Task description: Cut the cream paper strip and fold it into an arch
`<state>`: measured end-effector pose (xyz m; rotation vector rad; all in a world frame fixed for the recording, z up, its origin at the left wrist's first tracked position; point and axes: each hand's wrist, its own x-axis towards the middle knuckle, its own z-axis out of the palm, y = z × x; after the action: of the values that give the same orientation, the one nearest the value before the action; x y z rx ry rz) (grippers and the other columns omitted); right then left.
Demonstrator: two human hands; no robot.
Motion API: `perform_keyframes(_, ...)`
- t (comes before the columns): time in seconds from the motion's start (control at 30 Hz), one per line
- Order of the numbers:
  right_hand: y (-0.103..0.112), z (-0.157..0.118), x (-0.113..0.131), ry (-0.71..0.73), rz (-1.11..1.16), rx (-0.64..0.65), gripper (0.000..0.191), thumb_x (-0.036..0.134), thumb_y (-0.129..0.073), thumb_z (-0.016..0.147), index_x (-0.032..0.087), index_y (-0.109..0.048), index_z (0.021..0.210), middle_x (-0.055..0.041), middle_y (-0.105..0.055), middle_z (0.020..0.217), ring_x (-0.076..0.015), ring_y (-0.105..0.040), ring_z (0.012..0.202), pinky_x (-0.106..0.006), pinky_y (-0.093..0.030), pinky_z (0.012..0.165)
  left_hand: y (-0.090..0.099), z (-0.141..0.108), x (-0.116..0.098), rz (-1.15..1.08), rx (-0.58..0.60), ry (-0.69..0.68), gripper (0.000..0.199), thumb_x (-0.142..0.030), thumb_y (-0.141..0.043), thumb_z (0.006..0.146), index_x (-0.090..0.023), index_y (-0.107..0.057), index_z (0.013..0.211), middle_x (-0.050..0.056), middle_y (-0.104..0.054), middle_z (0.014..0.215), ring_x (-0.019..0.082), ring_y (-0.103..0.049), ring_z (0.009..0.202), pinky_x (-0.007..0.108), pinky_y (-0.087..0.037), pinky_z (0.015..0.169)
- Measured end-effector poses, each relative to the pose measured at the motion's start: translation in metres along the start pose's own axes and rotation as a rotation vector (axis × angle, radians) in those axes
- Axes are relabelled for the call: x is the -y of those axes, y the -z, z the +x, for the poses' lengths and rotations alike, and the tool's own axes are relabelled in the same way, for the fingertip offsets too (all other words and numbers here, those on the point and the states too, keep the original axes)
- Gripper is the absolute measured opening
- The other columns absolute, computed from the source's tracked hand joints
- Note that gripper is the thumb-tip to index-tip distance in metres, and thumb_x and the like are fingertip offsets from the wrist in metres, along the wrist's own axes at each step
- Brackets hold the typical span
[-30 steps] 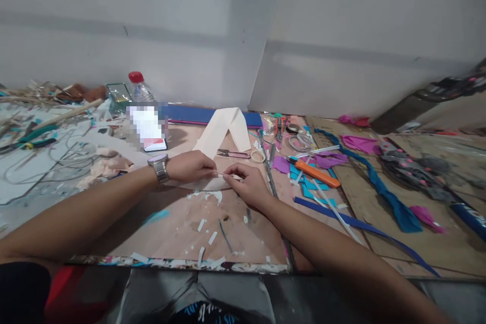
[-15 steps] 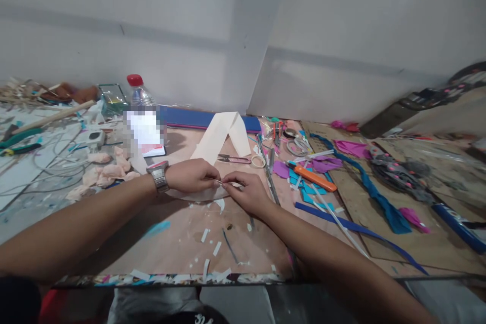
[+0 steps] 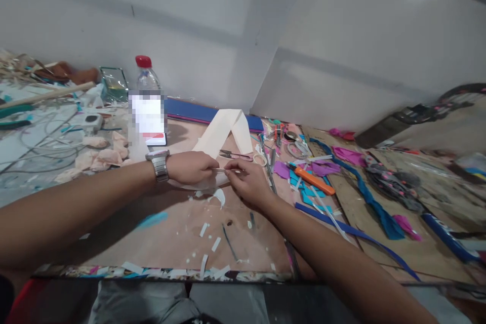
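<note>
A long cream paper strip (image 3: 214, 134) comes down from a fold at the back of the table and passes behind my left hand (image 3: 192, 167). My left hand, with a metal watch on its wrist, is closed with thumb and fingers pinching the strip's pale edge. Just to its right, my right hand (image 3: 248, 180) pinches the same thin edge between thumb and fingertips. A short length of that edge shows between the hands. Part of the strip curves below my left hand, mostly covered by it. Thread snips (image 3: 236, 155) lie right behind my right hand.
A lit phone (image 3: 150, 119) leans by a red-capped bottle (image 3: 144, 68) at back left. Crumpled peach pieces (image 3: 102, 154) lie left. An orange utility knife (image 3: 313, 179), a tape ring (image 3: 260, 160), coloured scraps and a blue strip (image 3: 353, 230) lie right. Paper bits dot the front.
My right hand has shifted slightly away from my left, so more of the pale edge shows between them. The camera's view has tilted a little. Both hands keep their pinch.
</note>
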<state>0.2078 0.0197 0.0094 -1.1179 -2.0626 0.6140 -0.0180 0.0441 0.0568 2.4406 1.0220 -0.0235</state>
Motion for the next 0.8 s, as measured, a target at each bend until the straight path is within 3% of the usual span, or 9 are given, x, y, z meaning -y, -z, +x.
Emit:
perform_keyframes(0.3, -0.004, -0.003, -0.010, -0.014, 0.083, 0.020, 0.017, 0.030, -0.065, 0.091, 0.021, -0.077, 0.100, -0.0057, -0.080, 0.093, -0.0212, -0.074, 0.083, -0.031, -0.058, 0.073, -0.002, 0.004, 0.010, 0.043, -0.010, 0.048, 0.034, -0.019, -0.044, 0.092, -0.020, -0.075, 0.107, 0.007, -0.078, 0.104, 0.021, -0.067, 0.089, 0.029, -0.040, 0.071)
perform_keyframes(0.43, -0.004, -0.005, -0.009, 0.013, 0.089, -0.007, 0.017, 0.026, -0.064, 0.091, 0.023, -0.080, 0.095, -0.0057, -0.081, 0.094, -0.0215, -0.076, 0.084, -0.031, -0.060, 0.074, -0.003, 0.004, 0.012, 0.017, 0.002, 0.065, 0.040, -0.017, -0.043, 0.092, -0.022, -0.073, 0.117, 0.007, -0.077, 0.113, 0.022, -0.067, 0.097, 0.030, -0.042, 0.077)
perform_keyframes(0.57, -0.004, -0.005, -0.011, -0.007, 0.102, -0.021, 0.017, 0.024, -0.065, 0.090, 0.023, -0.081, 0.094, -0.0055, -0.081, 0.092, -0.0221, -0.077, 0.083, -0.031, -0.060, 0.073, -0.003, 0.003, 0.012, 0.006, 0.013, 0.063, 0.038, -0.017, -0.041, 0.093, -0.021, -0.072, 0.115, 0.008, -0.075, 0.114, 0.023, -0.067, 0.096, 0.030, -0.042, 0.076)
perform_keyframes(0.8, -0.002, -0.005, -0.003, 0.030, 0.083, -0.025, 0.016, 0.024, -0.066, 0.090, 0.022, -0.082, 0.093, -0.0061, -0.082, 0.090, -0.0219, -0.077, 0.081, -0.030, -0.061, 0.070, -0.003, 0.001, 0.004, -0.044, 0.005, 0.018, 0.043, -0.046, -0.038, 0.103, -0.018, -0.070, 0.110, 0.008, -0.075, 0.107, 0.021, -0.065, 0.086, 0.030, -0.040, 0.072)
